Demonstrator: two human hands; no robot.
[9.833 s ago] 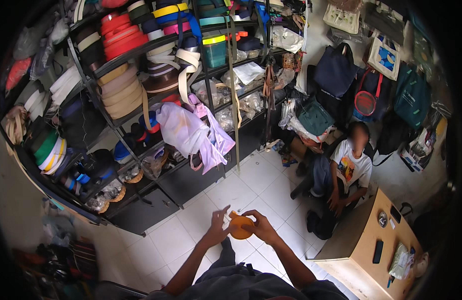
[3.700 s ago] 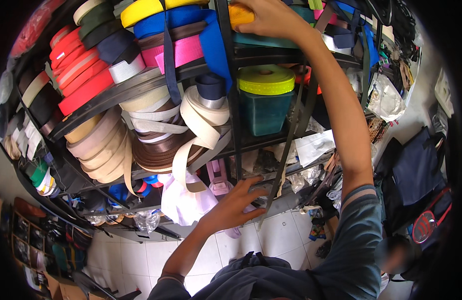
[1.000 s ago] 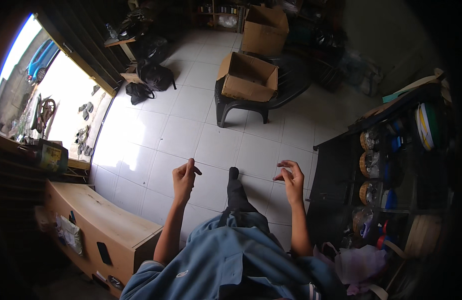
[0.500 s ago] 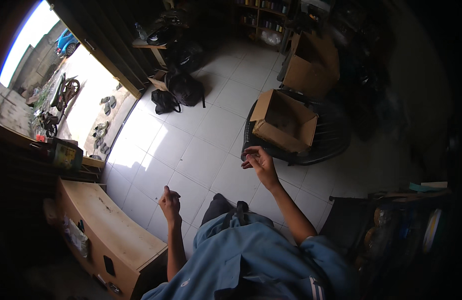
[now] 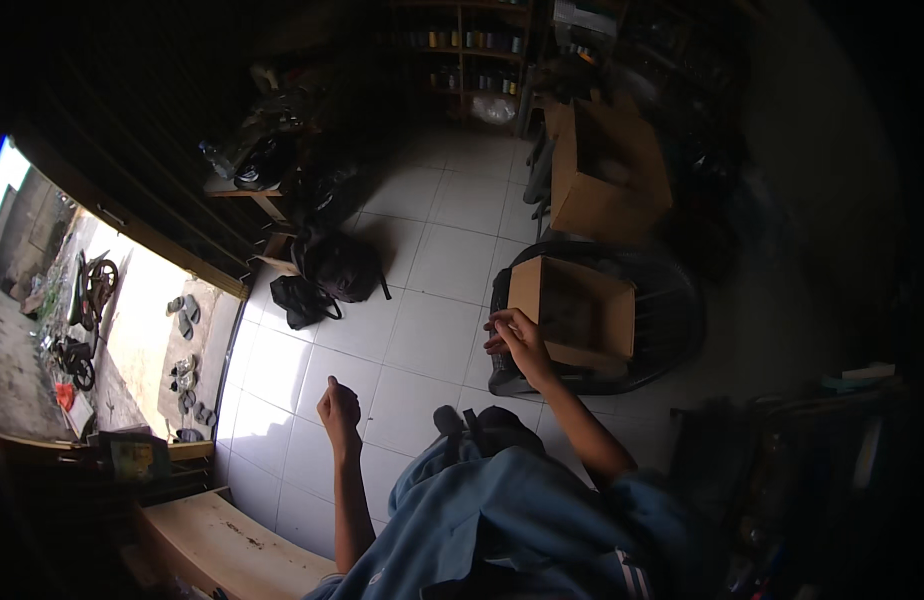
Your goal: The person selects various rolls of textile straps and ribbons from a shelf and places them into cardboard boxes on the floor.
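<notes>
My left hand (image 5: 339, 412) hangs over the tiled floor with its fingers curled in and the thumb pointing up; nothing shows in it. My right hand (image 5: 517, 340) is held out, fingers loosely bent and apart, with nothing in it. In the picture it overlaps the left side of an open cardboard box (image 5: 604, 310). That box rests on a dark plastic chair (image 5: 672, 335); whether the hand touches either cannot be told. A second open cardboard box (image 5: 597, 205) stands behind the first. Its inside is in shadow.
Black bags (image 5: 344, 268) lie on the floor (image 5: 422, 330) ahead. At the left, a doorway opens onto sunlit ground with sandals (image 5: 187, 315) and a motorcycle (image 5: 87, 300). A wooden cabinet (image 5: 242, 540) is at the near left. Shelves of thread spools (image 5: 492, 42) stand at the back.
The view has swung, so the boxes, chair, bags and doorway sit lower in the picture. The wooden cabinet has partly left it. Both hands keep nearly the same pose.
</notes>
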